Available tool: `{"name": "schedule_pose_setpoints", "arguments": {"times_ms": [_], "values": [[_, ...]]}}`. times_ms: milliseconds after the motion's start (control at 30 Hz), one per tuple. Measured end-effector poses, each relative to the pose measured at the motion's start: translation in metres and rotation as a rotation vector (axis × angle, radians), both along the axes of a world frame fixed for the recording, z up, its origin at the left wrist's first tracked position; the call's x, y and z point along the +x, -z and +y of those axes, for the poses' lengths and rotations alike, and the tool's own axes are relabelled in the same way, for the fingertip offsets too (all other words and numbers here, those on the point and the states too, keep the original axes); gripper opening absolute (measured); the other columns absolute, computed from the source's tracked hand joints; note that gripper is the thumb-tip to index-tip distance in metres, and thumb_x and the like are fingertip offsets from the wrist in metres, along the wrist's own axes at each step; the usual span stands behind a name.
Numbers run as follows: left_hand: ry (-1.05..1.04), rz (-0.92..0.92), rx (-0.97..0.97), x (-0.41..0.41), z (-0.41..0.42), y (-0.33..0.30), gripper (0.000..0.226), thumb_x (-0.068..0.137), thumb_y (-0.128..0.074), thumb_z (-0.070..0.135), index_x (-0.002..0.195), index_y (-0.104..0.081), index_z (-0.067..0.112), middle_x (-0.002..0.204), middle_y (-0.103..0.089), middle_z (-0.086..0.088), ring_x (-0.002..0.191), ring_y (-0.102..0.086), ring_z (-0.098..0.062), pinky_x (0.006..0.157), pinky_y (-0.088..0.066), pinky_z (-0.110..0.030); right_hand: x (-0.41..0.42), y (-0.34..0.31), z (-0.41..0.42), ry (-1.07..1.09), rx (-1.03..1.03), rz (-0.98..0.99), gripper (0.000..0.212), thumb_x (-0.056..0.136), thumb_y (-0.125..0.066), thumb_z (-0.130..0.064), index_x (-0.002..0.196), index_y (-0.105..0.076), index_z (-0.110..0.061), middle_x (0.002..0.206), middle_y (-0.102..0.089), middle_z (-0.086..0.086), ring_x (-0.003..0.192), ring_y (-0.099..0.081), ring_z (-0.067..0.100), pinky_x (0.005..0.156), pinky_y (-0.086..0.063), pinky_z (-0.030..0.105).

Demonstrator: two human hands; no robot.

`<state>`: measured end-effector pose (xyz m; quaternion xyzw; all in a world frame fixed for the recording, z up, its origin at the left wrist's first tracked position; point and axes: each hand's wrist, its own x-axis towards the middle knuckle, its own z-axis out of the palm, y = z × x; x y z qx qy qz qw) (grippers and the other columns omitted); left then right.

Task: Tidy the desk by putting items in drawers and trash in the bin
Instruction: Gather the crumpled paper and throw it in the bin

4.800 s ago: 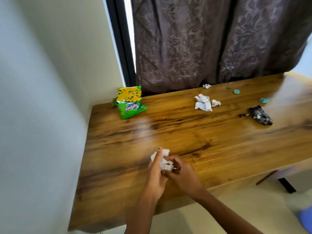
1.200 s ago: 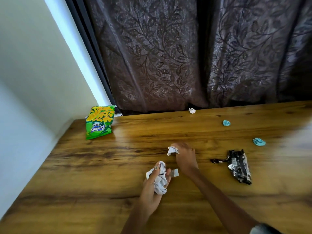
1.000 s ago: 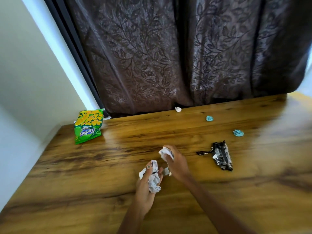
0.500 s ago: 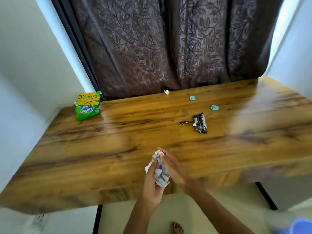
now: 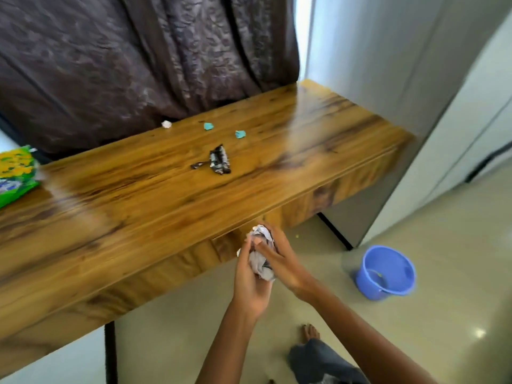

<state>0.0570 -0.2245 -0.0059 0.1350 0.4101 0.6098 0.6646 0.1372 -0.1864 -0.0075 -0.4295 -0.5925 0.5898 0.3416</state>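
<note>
A green-yellow snack bag [image 5: 15,173] lies at the left end of the worktop [image 5: 138,206]. Toward the back lie one small white scrap [image 5: 166,124], two teal scraps [image 5: 208,126] [image 5: 240,134] and one black foil wrapper [image 5: 219,162]. Off the front edge, the left hand [image 5: 249,275] and right hand [image 5: 282,261] face each other, fingers clamped on a paper wad [image 5: 260,256]. Right of them, one blue bucket [image 5: 388,286] stands on the floor, holding a few specks.

On the desk [image 5: 166,206]: 2 teal paper scraps [image 5: 208,126] [image 5: 240,134], 1 small white scrap [image 5: 166,124], 1 black-silver wrapper [image 5: 219,162], 1 green snack bag [image 5: 15,173]. Beside the desk, on floor: 1 blue bucket [image 5: 385,273]. In front of the desk edge: 1 crumpled paper wad [image 5: 260,263], 2 hands [image 5: 249,281] [image 5: 282,261].
</note>
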Motion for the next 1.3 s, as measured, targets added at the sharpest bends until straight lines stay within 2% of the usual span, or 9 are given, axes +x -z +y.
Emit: {"name": "schedule_pose_setpoints", "arguments": {"times_ms": [167,333,467,600,733,867,967,1133,1300], "values": [[0.062,-0.047,-0.051,0.057,0.032,0.011,0.075,0.090,-0.036,0.064,0.134,-0.048,0.005,0.127,-0.058,-0.016,0.121,-0.055,-0.027,0.094,-0.047,-0.036,0.063,0.012,0.021,0.128,-0.016,-0.014,0.041,0.077,-0.054,-0.058,0.116,-0.041,-0.060,0.123,-0.046,-0.011,0.124,-0.044,0.013,0.105,-0.040,0.043],[0.120,-0.134,-0.165,0.135,0.081,0.019,0.074,0.082,-0.044,0.062,0.129,-0.052,0.006,0.121,-0.061,-0.016,0.112,-0.061,-0.025,0.084,-0.055,-0.034,0.140,0.026,0.060,0.171,-0.076,-0.010,0.056,0.064,-0.068,-0.052,0.109,-0.038,-0.067,0.124,-0.046,-0.004,0.121,-0.048,0.017,0.101,-0.045,0.043],[0.169,-0.066,-0.299,0.215,0.126,0.037,0.067,0.092,-0.031,0.060,0.127,-0.055,0.009,0.125,-0.062,-0.015,0.115,-0.060,-0.025,0.090,-0.048,-0.035,0.221,0.044,0.102,0.223,-0.165,-0.044,0.067,0.063,-0.076,-0.045,0.117,-0.039,-0.055,0.121,-0.052,0.000,0.113,-0.055,0.014,0.097,-0.049,0.038],[0.256,0.019,-0.379,0.297,0.172,0.066,0.059,0.097,-0.021,0.054,0.110,-0.063,0.013,0.100,-0.073,-0.005,0.093,-0.069,-0.015,0.073,-0.053,-0.025,0.299,0.073,0.141,0.316,-0.237,-0.084,0.058,0.074,-0.077,-0.017,0.122,-0.046,-0.027,0.112,-0.060,0.003,0.099,-0.061,0.008,0.085,-0.051,0.018],[0.341,0.067,-0.527,0.362,0.213,0.115,0.059,0.097,-0.021,0.054,0.102,-0.065,0.015,0.090,-0.075,-0.001,0.081,-0.071,-0.011,0.067,-0.054,-0.022,0.359,0.121,0.173,0.474,-0.314,-0.157,0.049,0.072,-0.076,-0.006,0.112,-0.052,-0.019,0.106,-0.062,0.006,0.099,-0.062,0.017,0.087,-0.050,0.025],[0.432,0.252,-0.680,0.395,0.236,0.170,0.060,0.095,-0.020,0.061,0.103,-0.065,0.022,0.098,-0.070,0.001,0.090,-0.066,-0.013,0.077,-0.051,-0.027,0.400,0.176,0.202,0.526,-0.450,-0.189,0.050,0.073,-0.076,-0.005,0.116,-0.052,-0.012,0.102,-0.060,0.002,0.091,-0.060,0.014,0.084,-0.049,0.026],[0.503,0.367,-0.744,0.405,0.250,0.200,0.056,0.096,-0.015,0.060,0.121,-0.055,0.029,0.115,-0.059,0.006,0.109,-0.054,-0.015,0.094,-0.035,-0.034,0.428,0.223,0.228,0.595,-0.662,-0.119,0.049,0.073,-0.076,-0.004,0.115,-0.051,-0.011,0.094,-0.059,-0.001,0.080,-0.058,0.010,0.074,-0.050,0.023],[0.629,0.479,-0.820,0.418,0.277,0.266,0.060,0.097,-0.014,0.057,0.144,-0.035,0.025,0.150,-0.036,0.004,0.137,-0.034,-0.021,0.107,-0.026,-0.040,0.463,0.318,0.262,0.723,-0.938,-0.020,0.049,0.068,-0.077,-0.011,0.112,-0.056,-0.006,0.091,-0.062,0.008,0.073,-0.063,0.022,0.059,-0.057,0.039],[0.727,0.544,-0.868,0.431,0.297,0.332,0.064,0.096,-0.016,0.060,0.147,-0.030,0.023,0.154,-0.030,0.002,0.138,-0.033,-0.022,0.111,-0.023,-0.043,0.473,0.386,0.277,0.857,-1.102,-0.018,0.046,0.074,-0.077,-0.011,0.110,-0.049,-0.015,0.104,-0.056,0.006,0.085,-0.059,0.023,0.077,-0.053,0.047]]}}
